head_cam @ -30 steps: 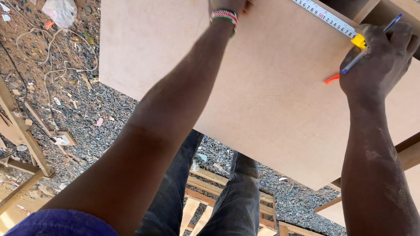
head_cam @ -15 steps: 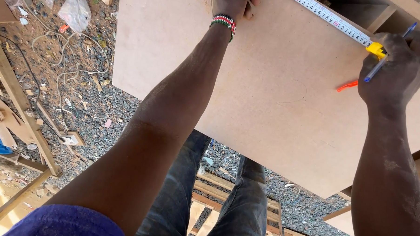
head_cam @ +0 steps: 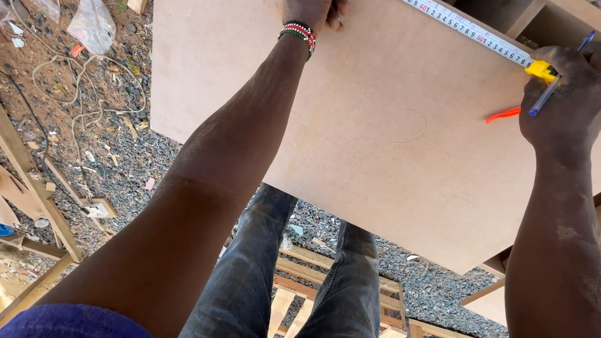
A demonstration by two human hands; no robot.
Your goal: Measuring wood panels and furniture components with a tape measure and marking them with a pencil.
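- The board (head_cam: 379,133), a flat tan sheet, fills the upper middle of the view and lies tilted across the frame; its near edge hangs over the person's knees.
- The left hand (head_cam: 313,7) rests on the far part of the board, fingers curled down against the surface. It grips nothing that shows; part of the hand is cut by the top edge of the frame.
- A beaded wristband (head_cam: 298,34) in red, white, black and green sits on the left wrist.
- The tape (head_cam: 462,27), white with printed marks, lies along the far right edge of the board, running from the top of the frame to the right hand.
- The right hand (head_cam: 570,99) is closed on the yellow tape case (head_cam: 541,69) and on a blue pen (head_cam: 556,85), held at a slant across the fingers.
- An orange strap (head_cam: 502,114) trails from the right hand onto the board.
- Below the board: dark jeans (head_cam: 284,283), a wooden frame (head_cam: 338,287), and gravel (head_cam: 113,155) strewn with scraps and cord.
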